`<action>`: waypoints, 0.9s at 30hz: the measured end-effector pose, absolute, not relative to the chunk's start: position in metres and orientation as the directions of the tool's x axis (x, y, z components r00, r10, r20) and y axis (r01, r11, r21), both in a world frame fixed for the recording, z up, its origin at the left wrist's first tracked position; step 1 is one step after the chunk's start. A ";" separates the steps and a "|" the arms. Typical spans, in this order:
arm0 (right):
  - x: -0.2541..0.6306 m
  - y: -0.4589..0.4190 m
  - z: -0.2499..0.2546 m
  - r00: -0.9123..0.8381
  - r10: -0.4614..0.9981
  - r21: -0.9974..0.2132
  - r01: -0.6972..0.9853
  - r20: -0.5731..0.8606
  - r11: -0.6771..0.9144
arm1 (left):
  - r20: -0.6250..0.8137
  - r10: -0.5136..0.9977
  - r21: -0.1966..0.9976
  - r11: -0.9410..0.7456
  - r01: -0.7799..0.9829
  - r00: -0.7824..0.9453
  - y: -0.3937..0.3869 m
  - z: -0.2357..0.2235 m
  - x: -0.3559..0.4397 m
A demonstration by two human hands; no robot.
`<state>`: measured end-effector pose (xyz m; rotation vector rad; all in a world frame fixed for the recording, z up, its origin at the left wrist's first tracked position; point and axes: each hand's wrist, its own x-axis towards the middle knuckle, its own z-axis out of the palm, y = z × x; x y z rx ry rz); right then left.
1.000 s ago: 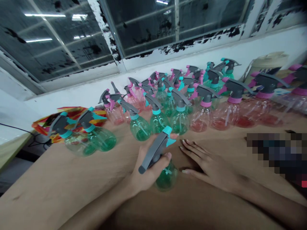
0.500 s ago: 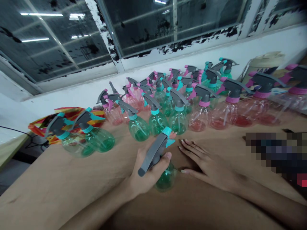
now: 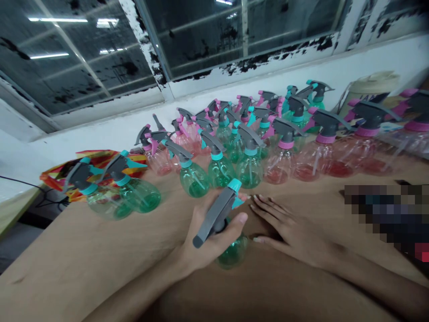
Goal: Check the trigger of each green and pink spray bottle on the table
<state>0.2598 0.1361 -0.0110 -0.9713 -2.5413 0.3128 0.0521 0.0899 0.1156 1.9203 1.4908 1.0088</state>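
Part of the green bottle [image 3: 232,254], gripped, hides behind left hand [image 3: 205,243]; right hand [image 3: 296,230] splayed.

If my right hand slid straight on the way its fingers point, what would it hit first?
Probably your left hand or the green spray bottle it holds, just beyond the right hand. Heights are hard to judge, so which comes first is unclear.

"What does the table [image 3: 83,250] carry?"

"A striped bag [image 3: 103,156], with two green bottles [image 3: 142,194] just in front."

"Right of the bag?"

"More bottles [image 3: 276,172], green and red, crowded together. Well right of it, a jug [image 3: 372,89], base hidden."
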 end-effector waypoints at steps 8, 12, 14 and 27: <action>0.260 0.136 -0.011 -0.675 0.670 -0.349 0.574 0.309 0.740 | 0.245 0.955 0.753 -0.296 0.587 0.167 0.090 0.116 0.049; 0.260 0.136 -0.011 -0.677 0.670 -0.333 0.583 0.305 0.741 | 0.279 0.943 0.774 -0.331 0.540 0.179 0.093 0.116 0.049; 0.260 0.136 -0.012 -0.678 0.668 -0.336 0.579 0.308 0.743 | 0.313 0.932 0.773 -0.362 0.521 0.183 0.093 0.116 0.050; 0.261 0.137 -0.013 -0.685 0.669 -0.315 0.592 0.289 0.742 | 0.333 0.942 0.766 -0.300 0.569 0.048 0.080 0.106 0.049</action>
